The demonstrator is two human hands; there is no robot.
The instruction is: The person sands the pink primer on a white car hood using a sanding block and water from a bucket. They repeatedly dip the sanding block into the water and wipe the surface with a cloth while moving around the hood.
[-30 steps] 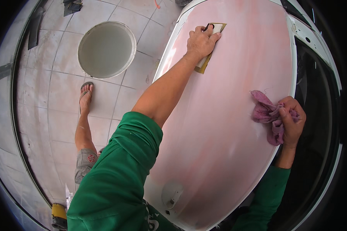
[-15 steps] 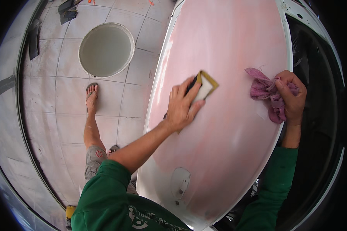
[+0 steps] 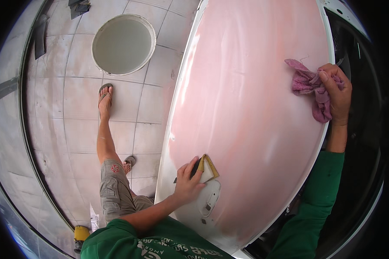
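My left hand (image 3: 187,184) is closed around a pale sanding block (image 3: 208,171) with dark-backed, yellowish sandpaper folded about it. The block lies against a car door (image 3: 250,121) coated in patchy pink and white, just above the handle recess (image 3: 211,197). My palm hides part of the block and paper. At the door's right edge, my right hand (image 3: 338,93) grips a crumpled purple cloth (image 3: 307,83), pinched between thumb and fingers. The cloth hangs over the pink surface, and some of its folds are hidden by the fingers.
A round bucket of cloudy water (image 3: 123,45) stands on the tiled floor (image 3: 123,101) at upper left. Dark flat scraps (image 3: 78,7) lie beyond it. A yellow container (image 3: 81,233) is at lower left. The dark window opening (image 3: 363,108) borders the door's right side.
My left hand has slid down the door with the sanding block, from mid-panel to near the handle recess. My right hand still holds the cloth, slightly higher and farther right in view.
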